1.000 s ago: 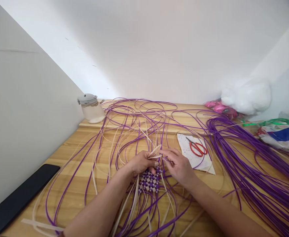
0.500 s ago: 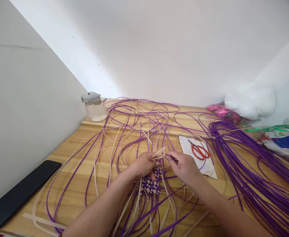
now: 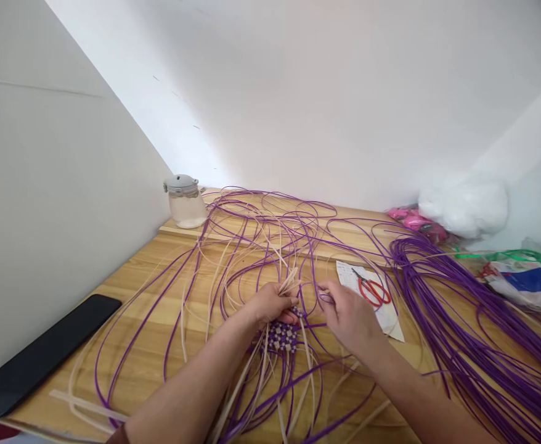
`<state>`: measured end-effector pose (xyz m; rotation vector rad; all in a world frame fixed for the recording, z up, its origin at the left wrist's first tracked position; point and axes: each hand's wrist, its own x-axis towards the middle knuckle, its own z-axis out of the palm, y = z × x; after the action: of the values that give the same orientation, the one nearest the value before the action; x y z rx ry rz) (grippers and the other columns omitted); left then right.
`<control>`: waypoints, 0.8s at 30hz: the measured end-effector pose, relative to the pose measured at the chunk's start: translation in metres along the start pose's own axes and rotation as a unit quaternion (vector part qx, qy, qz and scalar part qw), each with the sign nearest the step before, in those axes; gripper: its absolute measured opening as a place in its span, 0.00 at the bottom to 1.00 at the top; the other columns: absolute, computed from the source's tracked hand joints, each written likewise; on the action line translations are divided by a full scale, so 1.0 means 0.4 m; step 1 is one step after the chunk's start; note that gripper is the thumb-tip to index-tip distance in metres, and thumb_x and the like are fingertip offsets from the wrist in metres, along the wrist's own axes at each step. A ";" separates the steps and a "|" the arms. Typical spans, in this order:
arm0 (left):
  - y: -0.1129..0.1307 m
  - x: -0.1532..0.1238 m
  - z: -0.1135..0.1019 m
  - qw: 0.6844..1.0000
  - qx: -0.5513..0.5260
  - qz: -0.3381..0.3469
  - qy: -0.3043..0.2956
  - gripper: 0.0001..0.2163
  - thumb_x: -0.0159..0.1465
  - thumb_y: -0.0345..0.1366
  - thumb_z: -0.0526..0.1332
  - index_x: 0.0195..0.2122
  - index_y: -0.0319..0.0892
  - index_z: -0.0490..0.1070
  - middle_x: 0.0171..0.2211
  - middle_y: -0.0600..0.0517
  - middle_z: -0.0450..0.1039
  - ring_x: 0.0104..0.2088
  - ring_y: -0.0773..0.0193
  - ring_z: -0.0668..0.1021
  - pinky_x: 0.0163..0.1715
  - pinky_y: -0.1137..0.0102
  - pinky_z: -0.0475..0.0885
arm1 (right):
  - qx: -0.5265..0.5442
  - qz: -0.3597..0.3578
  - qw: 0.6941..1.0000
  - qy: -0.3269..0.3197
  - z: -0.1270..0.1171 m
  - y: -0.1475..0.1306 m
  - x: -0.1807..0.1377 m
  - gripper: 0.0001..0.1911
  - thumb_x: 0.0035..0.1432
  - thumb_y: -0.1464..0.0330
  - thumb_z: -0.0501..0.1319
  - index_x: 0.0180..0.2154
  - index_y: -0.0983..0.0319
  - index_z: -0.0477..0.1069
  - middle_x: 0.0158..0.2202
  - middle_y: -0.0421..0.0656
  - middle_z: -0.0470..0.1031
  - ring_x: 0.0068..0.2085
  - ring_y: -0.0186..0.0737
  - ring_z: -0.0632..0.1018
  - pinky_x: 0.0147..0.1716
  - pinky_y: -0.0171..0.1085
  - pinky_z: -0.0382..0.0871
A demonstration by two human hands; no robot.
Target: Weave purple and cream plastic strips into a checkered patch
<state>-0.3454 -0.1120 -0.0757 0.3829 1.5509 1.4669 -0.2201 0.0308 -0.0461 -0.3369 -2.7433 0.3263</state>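
A small purple-and-cream woven square [image 3: 283, 337] lies on the wooden table [image 3: 159, 327], with long purple and cream strips [image 3: 252, 253] fanning out from it. My left hand [image 3: 273, 304] rests on the square's far edge, fingers closed around a few upright cream strips [image 3: 291, 280]. My right hand [image 3: 348, 313] is just to the right of it, thumb and fingers pinched on a purple strip [image 3: 325, 295] that runs toward the weave.
Red scissors [image 3: 372, 288] lie on a paper sheet [image 3: 388, 317] right of my hands. A thick bundle of purple strips [image 3: 455, 320] sweeps across the right side. A clear jar with a grey lid [image 3: 186, 201] stands at the back left, a black phone [image 3: 44, 354] near the left wall, bags [image 3: 464, 206] at the back right.
My right hand has drawn slightly away to the right of the left hand, pulling the purple strip. The left hand keeps the cream strips. The view has shifted a little.
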 end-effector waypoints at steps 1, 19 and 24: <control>-0.001 0.000 -0.001 1.000 -0.009 0.000 -0.001 0.11 0.51 0.35 0.69 0.27 0.36 0.68 0.18 0.55 0.71 0.18 0.72 0.75 0.23 0.78 0.71 | 0.026 0.018 0.999 -0.031 0.004 -0.017 -0.002 0.15 0.60 0.71 0.52 0.47 0.62 0.71 0.36 0.44 0.78 0.36 0.40 0.78 0.35 0.35 0.67; -0.015 0.012 -0.012 0.998 -0.067 -0.013 -0.005 0.11 0.49 0.31 0.70 0.24 0.36 0.67 0.19 0.56 0.70 0.20 0.71 0.75 0.26 0.76 0.72 | 0.290 0.167 0.901 -0.274 0.085 -0.064 0.028 0.16 0.64 0.66 0.46 0.40 0.64 0.70 0.19 0.39 0.71 0.17 0.31 0.68 0.18 0.30 0.60; -0.012 0.015 -0.014 0.998 -0.061 -0.010 0.017 0.09 0.51 0.30 0.68 0.25 0.37 0.67 0.19 0.58 0.69 0.19 0.73 0.74 0.26 0.76 0.71 | 0.480 0.273 0.784 -0.283 0.081 -0.088 0.006 0.15 0.62 0.68 0.49 0.48 0.66 0.63 0.18 0.36 0.70 0.12 0.26 0.61 0.12 0.26 0.51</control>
<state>-0.3510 -0.1120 -0.0834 0.2727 1.4790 1.5502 -0.2409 -0.0078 -0.0653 -0.8098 -2.4445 2.1581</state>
